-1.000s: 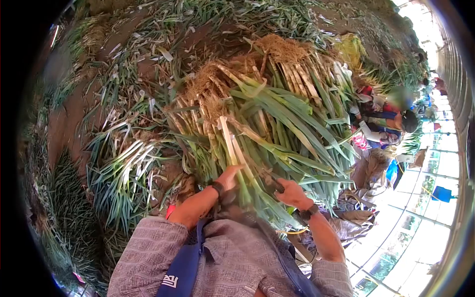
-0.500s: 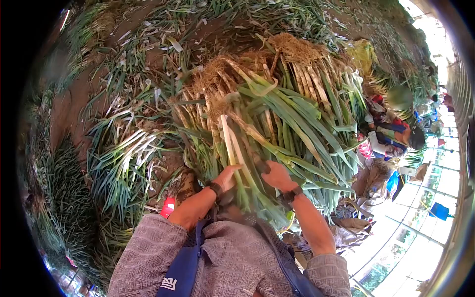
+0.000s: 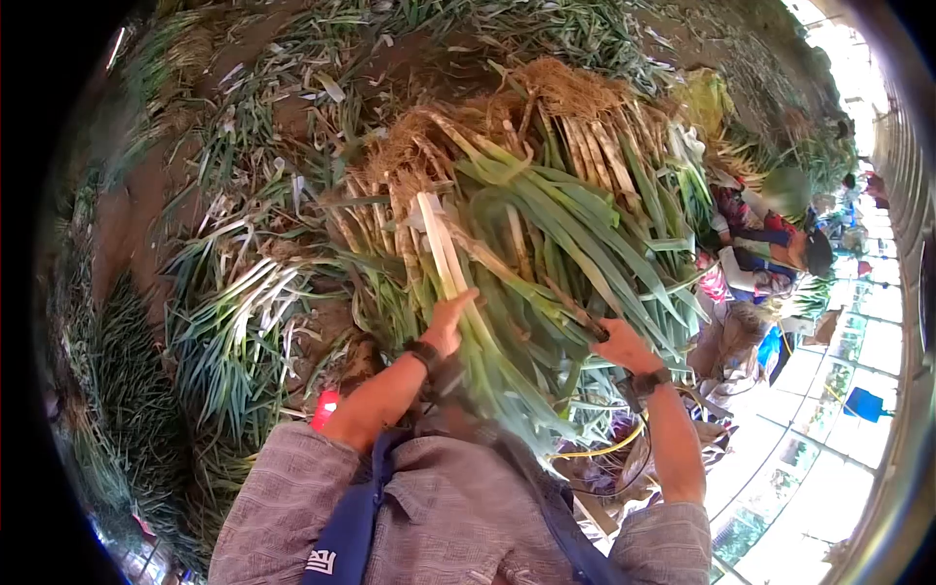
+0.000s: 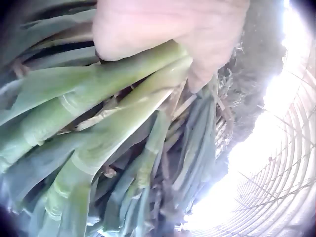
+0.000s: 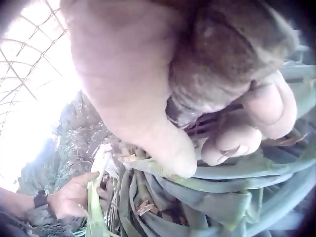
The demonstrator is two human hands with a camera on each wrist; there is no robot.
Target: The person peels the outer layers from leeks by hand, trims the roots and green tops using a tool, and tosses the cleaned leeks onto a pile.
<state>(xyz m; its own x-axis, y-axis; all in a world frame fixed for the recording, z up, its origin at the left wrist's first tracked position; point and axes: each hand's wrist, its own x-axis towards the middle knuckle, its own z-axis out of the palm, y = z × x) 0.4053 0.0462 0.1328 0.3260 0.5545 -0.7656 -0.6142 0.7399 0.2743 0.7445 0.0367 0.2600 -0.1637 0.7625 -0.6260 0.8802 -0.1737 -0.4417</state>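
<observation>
My left hand (image 3: 445,328) grips two long green onions (image 3: 445,255), their stripped white ends pointing away from me and green leaves trailing toward my body. In the left wrist view its thumb and fingers wrap the pale green stalks (image 4: 131,111). To the right, over the leaves, my right hand (image 3: 626,347) holds a slim brown tool (image 3: 575,308) that points up and left. Close up in the right wrist view, its thick, dirt-brown handle (image 5: 222,54) lies between thumb and curled fingers; the tool's kind cannot be made out.
A big heap of unpeeled green onions with brown roots (image 3: 570,90) lies in front. On the left is a pile of peeled green onions (image 3: 261,317). Leaf scraps (image 3: 292,185) litter the ground. Another person (image 3: 770,258) sits at the right, near a yellow net bag (image 3: 704,102).
My right hand came in beside the held green onions, then swung out to the right with the tool. My left hand and the stalks shifted slightly up and left.
</observation>
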